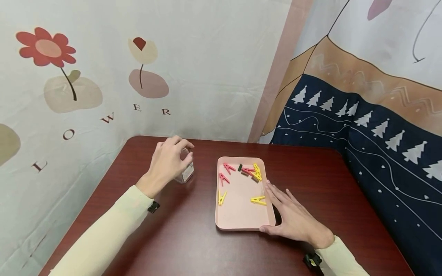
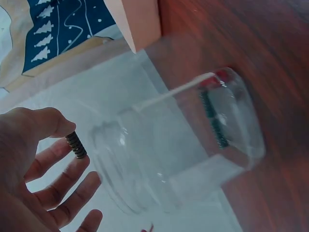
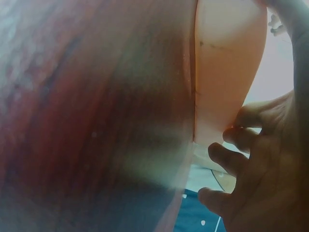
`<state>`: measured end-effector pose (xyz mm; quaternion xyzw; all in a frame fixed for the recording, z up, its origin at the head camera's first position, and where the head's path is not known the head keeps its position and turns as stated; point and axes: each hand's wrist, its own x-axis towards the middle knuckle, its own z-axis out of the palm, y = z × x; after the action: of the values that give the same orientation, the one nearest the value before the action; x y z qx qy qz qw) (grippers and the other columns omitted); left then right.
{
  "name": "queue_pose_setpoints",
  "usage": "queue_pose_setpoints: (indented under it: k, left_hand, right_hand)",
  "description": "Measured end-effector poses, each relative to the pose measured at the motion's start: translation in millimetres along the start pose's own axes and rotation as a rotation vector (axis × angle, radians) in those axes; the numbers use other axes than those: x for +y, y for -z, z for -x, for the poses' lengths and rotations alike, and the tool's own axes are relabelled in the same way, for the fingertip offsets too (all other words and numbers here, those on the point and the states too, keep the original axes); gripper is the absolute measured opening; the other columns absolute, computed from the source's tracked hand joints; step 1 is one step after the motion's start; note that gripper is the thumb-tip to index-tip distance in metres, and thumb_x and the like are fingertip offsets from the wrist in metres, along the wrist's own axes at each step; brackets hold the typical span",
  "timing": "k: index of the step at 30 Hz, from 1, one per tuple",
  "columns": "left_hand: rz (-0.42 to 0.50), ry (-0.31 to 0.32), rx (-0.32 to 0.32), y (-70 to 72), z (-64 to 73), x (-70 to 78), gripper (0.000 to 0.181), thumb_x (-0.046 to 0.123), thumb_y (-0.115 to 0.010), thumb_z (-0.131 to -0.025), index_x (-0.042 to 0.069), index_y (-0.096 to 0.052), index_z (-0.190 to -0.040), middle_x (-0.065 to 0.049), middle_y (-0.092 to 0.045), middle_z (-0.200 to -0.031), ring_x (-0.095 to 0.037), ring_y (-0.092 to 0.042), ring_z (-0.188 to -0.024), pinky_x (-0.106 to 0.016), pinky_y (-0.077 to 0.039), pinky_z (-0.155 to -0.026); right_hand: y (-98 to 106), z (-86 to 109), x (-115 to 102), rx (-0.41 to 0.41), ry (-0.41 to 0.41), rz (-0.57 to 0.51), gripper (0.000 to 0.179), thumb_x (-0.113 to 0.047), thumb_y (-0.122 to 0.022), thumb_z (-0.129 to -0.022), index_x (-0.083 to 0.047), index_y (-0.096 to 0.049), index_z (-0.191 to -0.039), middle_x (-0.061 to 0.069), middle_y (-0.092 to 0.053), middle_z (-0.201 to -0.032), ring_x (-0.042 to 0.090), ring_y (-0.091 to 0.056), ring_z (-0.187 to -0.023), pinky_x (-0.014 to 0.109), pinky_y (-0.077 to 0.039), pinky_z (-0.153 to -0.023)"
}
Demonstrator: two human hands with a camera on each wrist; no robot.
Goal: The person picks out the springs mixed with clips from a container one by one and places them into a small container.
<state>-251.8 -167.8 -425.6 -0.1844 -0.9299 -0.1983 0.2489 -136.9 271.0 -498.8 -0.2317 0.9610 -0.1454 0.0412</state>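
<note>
My left hand pinches a small dark coil spring between thumb and fingertip. It is held at the mouth of a clear jar, which stands on the table with a label on its side. Inside the jar, near the bottom, lie a dark green spring and something red. My right hand rests against the right side of a pink tray, fingers extended along the wall and thumb at the near corner. The tray holds several pink clothespins, yellow clothespins and small dark springs.
The dark red wooden table carries the jar on the left and the tray right of its middle. A pale printed curtain hangs behind the table, and a navy one with white trees hangs to the right.
</note>
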Motion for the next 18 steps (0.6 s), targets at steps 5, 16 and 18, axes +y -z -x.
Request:
queue_pose_setpoints:
  k: [5,16,18]
  left_hand:
    - [0.012,0.047,0.0,2.0,8.1,-11.5,0.016,0.016,-0.081,-0.099,0.017,-0.085,-0.115,-0.01,-0.08,-0.115,-0.037,-0.073,-0.102,-0.061,-0.053,-0.096]
    - [0.037,0.048,0.058,2.0,18.4,-23.9,0.014,0.013,-0.083,-0.098,0.018,-0.087,-0.11,-0.009,-0.077,-0.104,-0.03,-0.07,-0.092,-0.06,-0.053,-0.089]
    - [0.038,0.051,0.063,1.4,18.4,-25.2,0.014,0.013,-0.083,-0.098,0.017,-0.087,-0.111,-0.01,-0.077,-0.104,-0.031,-0.069,-0.091,-0.06,-0.053,-0.088]
  right_hand:
    - [0.4,0.6,-0.2,-0.013,-0.014,-0.006,0.131,-0.091,-0.076,-0.09,-0.02,-0.023,-0.188,0.006,-0.027,-0.196,0.043,-0.044,-0.174,0.081,-0.028,-0.139]
    - [0.0,0.0,-1.3,-0.007,-0.013,-0.004,0.132,-0.092,-0.076,-0.089,-0.018,-0.027,-0.187,0.006,-0.027,-0.196,0.042,-0.045,-0.174,0.081,-0.029,-0.139]
    - [-0.2,-0.1,-1.2,-0.01,-0.018,-0.005,0.132,-0.092,-0.076,-0.089,-0.018,-0.027,-0.187,0.006,-0.027,-0.196,0.042,-0.045,-0.173,0.081,-0.028,-0.139]
